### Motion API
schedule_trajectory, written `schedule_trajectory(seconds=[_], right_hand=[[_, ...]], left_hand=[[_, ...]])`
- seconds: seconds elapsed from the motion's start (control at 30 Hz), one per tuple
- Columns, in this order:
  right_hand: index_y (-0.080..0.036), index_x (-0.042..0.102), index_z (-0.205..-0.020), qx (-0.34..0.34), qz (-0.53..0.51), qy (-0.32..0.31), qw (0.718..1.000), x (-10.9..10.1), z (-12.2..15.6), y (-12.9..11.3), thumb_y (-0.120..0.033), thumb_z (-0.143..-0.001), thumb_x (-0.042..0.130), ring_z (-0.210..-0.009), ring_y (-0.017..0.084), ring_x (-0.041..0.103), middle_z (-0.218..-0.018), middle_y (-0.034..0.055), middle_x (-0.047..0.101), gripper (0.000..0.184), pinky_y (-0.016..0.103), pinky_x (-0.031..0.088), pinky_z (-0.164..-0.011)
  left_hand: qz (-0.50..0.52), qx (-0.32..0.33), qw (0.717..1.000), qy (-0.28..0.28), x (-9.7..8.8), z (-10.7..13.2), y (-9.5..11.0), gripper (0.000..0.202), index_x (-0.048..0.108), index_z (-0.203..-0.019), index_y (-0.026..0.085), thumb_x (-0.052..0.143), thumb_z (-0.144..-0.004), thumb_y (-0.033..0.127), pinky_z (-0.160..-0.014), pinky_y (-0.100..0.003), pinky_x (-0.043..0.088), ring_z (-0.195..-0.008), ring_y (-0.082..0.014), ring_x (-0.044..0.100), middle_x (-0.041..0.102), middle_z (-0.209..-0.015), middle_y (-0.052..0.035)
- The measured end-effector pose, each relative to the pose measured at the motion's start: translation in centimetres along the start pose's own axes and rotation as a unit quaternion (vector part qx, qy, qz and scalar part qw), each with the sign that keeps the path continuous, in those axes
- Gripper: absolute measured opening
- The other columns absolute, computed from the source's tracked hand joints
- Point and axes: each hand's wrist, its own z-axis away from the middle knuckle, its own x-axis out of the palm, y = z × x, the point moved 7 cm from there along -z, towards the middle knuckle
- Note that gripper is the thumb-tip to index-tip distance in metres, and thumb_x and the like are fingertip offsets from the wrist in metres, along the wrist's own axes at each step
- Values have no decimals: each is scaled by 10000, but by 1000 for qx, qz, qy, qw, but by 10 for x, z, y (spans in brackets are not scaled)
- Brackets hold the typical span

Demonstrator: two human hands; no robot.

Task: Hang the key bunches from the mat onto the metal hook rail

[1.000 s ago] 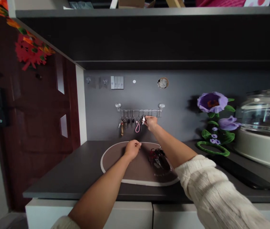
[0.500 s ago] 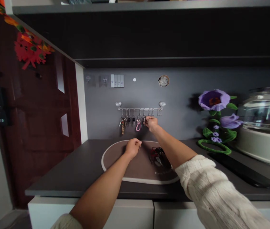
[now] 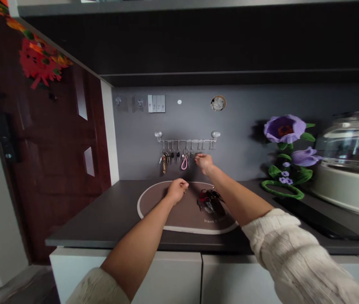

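A clear rail (image 3: 186, 140) with hooks is fixed to the grey wall, and several keys hang from it. Among them are a brown key tag (image 3: 164, 164) and a pink strap keyring (image 3: 184, 162). My right hand (image 3: 204, 162) is just right of a hanging key (image 3: 191, 155), its fingers curled together; whether anything is between the fingertips is hidden. Lower down, my left hand (image 3: 177, 191) hovers over a brown mat (image 3: 157, 207) with closed fingers. Something small shows under its fingertips, too small to name. A pile of keys (image 3: 209, 202) lies on the mat, partly behind my right forearm.
A dark shelf (image 3: 198, 42) overhangs the counter (image 3: 103, 219). To the right stand purple fabric flowers (image 3: 285, 128), a long black object (image 3: 322, 219) and a white appliance with a clear top (image 3: 347, 181). A dark red door (image 3: 53, 169) is on the left.
My right hand has drawn slightly right, off the key it was touching, which now hangs from its hook. My left hand has barely moved. The view has tilted a little.
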Motion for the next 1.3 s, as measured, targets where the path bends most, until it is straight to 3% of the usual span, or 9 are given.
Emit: schedule_trajectory(seconds=[0.33, 0.5, 0.7, 1.0, 1.17, 1.3], right_hand=[[-150, 524, -780, 3, 27, -74, 997, -22, 43, -3, -58, -684, 515, -559, 68, 551, -681, 8, 615, 134, 197, 435, -565], [-142, 554, -744, -44, 84, -110, 989, -35, 61, 2, -91, -701, 523, -567, 67, 549, -640, 9, 622, 73, 201, 428, -617], [-145, 589, -719, -110, 189, -149, 964, -45, 78, 12, -112, -667, 571, -615, 92, 568, -641, 6, 621, 65, 225, 428, -661], [-186, 627, -626, -157, 305, -152, 927, -53, 81, 19, -58, -603, 611, -570, 96, 538, -590, -21, 617, 131, 239, 419, -691], [-195, 627, -603, -147, 301, -152, 930, -53, 80, 24, -43, -593, 611, -568, 97, 534, -576, -27, 612, 153, 244, 421, -699], [-194, 622, -587, -141, 291, -156, 934, -52, 79, 25, -36, -586, 613, -562, 92, 527, -558, -31, 603, 158, 233, 420, -692]], left_hand=[[7, 28, 999, -46, 1, 9, 11, 83, 566, -690, 121, 541, -664, 196, -537, -198, 361, -519, -69, 456, 532, -564, 16], [-17, 36, 997, -66, 3, 15, 19, 92, 584, -681, 113, 545, -657, 193, -556, -213, 363, -526, -79, 452, 538, -557, 8], [-62, 88, 988, -109, 12, 25, 35, 149, 626, -737, 118, 563, -654, 224, -670, -250, 395, -634, -108, 504, 614, -689, -28], [-67, 105, 971, -202, 26, 38, 46, 202, 655, -737, 123, 608, -634, 290, -697, -257, 402, -687, -130, 544, 650, -735, -43], [-71, 124, 957, -254, 33, 43, 46, 220, 663, -748, 134, 601, -641, 316, -681, -246, 401, -674, -129, 549, 648, -699, -34], [-102, 148, 951, -253, 34, 42, 48, 184, 667, -685, 145, 588, -650, 308, -691, -238, 394, -677, -127, 546, 641, -678, -28]])
